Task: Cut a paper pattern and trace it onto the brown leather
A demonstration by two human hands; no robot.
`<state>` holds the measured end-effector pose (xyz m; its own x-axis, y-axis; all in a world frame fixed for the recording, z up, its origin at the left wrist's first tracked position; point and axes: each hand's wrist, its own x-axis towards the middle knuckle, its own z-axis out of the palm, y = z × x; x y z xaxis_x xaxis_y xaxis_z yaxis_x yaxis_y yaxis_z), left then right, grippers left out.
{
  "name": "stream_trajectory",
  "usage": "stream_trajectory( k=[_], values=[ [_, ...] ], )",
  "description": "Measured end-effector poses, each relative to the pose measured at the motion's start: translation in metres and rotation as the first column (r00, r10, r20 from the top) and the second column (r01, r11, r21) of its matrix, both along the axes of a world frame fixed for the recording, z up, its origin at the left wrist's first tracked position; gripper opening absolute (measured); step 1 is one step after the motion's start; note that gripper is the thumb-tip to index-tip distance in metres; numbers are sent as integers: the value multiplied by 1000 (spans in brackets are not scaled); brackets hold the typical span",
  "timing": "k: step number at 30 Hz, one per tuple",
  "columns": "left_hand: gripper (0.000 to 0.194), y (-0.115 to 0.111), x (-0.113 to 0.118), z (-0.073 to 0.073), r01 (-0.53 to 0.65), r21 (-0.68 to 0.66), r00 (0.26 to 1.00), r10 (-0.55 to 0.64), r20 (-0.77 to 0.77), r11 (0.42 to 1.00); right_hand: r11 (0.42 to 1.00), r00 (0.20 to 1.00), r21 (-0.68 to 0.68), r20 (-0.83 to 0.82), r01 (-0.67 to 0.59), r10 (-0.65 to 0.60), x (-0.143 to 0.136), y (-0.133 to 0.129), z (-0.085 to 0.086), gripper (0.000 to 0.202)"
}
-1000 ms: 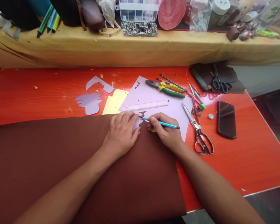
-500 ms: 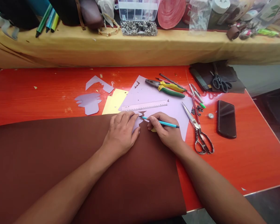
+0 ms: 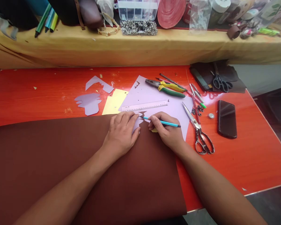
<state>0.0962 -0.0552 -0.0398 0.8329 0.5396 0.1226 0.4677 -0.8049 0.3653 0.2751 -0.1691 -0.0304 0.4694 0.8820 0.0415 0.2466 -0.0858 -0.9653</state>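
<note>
A large brown sheet [image 3: 61, 162] covers the near left of the red table. My left hand [image 3: 121, 131] lies on it near its far edge, fingers spread, pressing on a small pale purple paper piece [image 3: 136, 125] that shows beside the thumb. My right hand [image 3: 167, 129] grips a light-blue pen [image 3: 168, 124], its tip touching down by the paper's right edge, close to my left fingertips. A bit of yellow [image 3: 154, 130] peeks out under my right hand. Just beyond the hands, a clear ruler [image 3: 145, 106] rests on a large pale purple sheet [image 3: 178, 109].
Pliers [image 3: 166, 88] lie on the purple sheet. To the right are metal scissors [image 3: 199, 131], a black phone [image 3: 227, 119] and several pens. Cut paper pieces [image 3: 90, 103] lie at left. Behind runs a cloth-covered ledge [image 3: 131, 51] holding boxes and jars.
The pen and my right hand have shifted very slightly to the right. My left hand keeps its place on the paper.
</note>
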Motion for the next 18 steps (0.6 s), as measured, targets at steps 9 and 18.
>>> stream_trajectory(
  k=[9,18],
  values=[
    [45,0,-1,0,12,29,1000,-12,-10,999,1000,998,-8,-53,14,-15,0,0,2,38],
    [46,0,0,0,11,32,1000,-11,-4,999,1000,997,-19,-76,24,-25,0,-1,2,38]
  ],
)
